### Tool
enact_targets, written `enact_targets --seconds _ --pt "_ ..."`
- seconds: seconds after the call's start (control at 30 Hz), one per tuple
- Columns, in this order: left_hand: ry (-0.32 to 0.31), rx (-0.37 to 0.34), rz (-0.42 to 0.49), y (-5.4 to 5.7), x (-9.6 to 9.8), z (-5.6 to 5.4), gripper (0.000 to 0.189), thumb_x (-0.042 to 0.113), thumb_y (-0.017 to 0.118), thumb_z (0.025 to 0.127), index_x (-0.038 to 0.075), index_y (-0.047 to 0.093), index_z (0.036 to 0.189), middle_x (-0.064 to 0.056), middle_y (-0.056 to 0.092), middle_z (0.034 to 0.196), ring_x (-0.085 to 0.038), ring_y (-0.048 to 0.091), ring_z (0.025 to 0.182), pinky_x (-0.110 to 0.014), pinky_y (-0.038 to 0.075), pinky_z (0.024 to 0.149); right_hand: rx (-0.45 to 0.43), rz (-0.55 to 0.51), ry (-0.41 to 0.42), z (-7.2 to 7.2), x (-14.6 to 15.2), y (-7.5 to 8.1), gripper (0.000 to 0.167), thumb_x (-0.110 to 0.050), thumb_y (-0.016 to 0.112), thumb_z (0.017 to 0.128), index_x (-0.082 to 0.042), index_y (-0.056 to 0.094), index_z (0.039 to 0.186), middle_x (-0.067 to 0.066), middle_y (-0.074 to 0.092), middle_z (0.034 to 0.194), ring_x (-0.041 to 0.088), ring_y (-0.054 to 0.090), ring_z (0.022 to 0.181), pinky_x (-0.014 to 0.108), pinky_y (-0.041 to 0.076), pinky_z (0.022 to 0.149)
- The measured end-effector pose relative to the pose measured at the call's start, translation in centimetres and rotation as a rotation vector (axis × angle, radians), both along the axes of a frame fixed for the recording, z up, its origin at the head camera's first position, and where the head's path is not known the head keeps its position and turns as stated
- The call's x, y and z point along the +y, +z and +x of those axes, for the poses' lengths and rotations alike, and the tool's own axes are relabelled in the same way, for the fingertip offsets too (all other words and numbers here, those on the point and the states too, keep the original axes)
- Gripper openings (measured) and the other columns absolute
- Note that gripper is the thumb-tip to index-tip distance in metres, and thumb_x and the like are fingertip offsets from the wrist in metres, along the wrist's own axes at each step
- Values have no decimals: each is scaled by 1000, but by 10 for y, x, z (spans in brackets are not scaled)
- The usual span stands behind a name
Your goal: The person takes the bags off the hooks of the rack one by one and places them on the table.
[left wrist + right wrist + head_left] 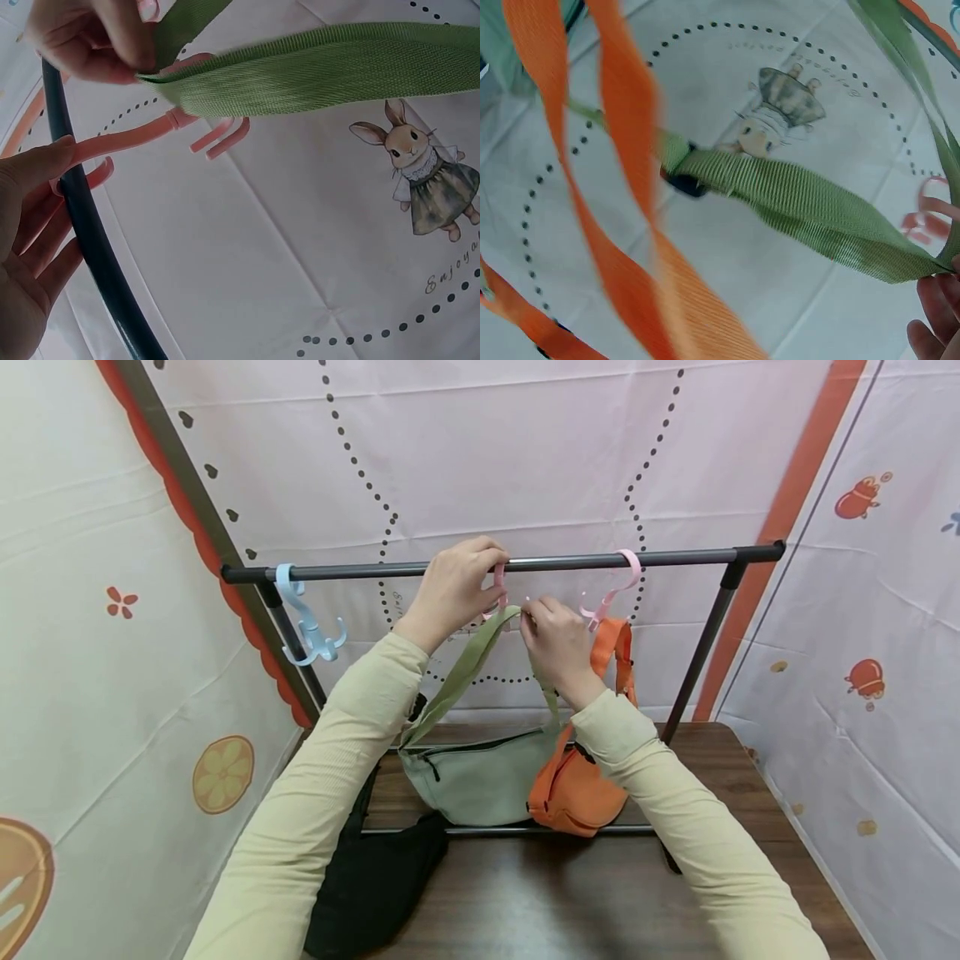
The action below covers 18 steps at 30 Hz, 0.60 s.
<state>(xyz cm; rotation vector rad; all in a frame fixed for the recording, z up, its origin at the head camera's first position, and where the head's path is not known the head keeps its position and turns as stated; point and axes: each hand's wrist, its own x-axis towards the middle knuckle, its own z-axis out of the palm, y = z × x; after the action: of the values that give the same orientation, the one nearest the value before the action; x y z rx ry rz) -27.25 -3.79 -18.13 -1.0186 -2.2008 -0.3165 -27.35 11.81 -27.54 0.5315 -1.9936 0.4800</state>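
Observation:
My left hand (459, 587) is up at the black rail (375, 571). Its thumb and fingers grip a pink hook (135, 140) where that loops over the rail. To its right, my right hand (557, 642) pinches the top of a green strap (802, 199) between thumb and fingers. In the left wrist view the strap lies across the lower part of the pink hook, overlapping its prongs. Below, the strap runs down to a pale green bag (480, 781) with a dark zipper, low between the rack's legs.
A second pink hook (626, 581) on the right bears the strap of an orange bag (577, 793), close to my right forearm. A blue hook (309, 622) hangs at the rail's left end. A black bag (375, 893) lies on the wooden table (540, 902). Printed cloth surrounds the rack.

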Motion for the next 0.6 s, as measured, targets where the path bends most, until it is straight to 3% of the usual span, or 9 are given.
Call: enact_targets --seconds 0.27,0.6 --pt "9 -5 7 0 0 1 21 5 67 77 3 67 98 -5 64 105 -19 59 95 -29 48 78 80 68 37 10 -9 24 12 -3 56 84 0 67 82 9 58 72 23 57 63 33 48 57" --pt "-1 -2 2 -3 -1 0 27 9 67 80 2 66 106 -6 63 107 -21 58 97 -31 48 80 135 63 41 20 -12 29 12 -5 58 84 1 68 81 9 60 72 23 58 63 32 49 56"
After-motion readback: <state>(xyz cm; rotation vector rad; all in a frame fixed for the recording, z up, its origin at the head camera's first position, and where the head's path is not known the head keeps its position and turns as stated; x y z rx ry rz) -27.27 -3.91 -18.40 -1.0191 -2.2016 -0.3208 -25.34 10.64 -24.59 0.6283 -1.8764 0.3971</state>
